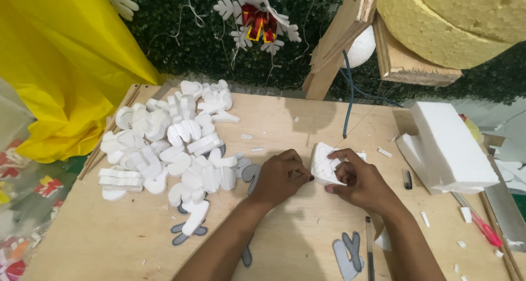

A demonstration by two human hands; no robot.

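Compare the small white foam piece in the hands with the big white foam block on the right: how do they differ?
The small white foam piece is thin, with lines marked on its face; the big white foam block is thick and plain. The piece is held off the table by the left hand and right hand; the block lies untouched on the wooden table. The piece is far smaller than the block. Both are white foam.

white foam piece [324, 165] | pencil-marked | tilted upright | above wooden tabletop [307, 127]
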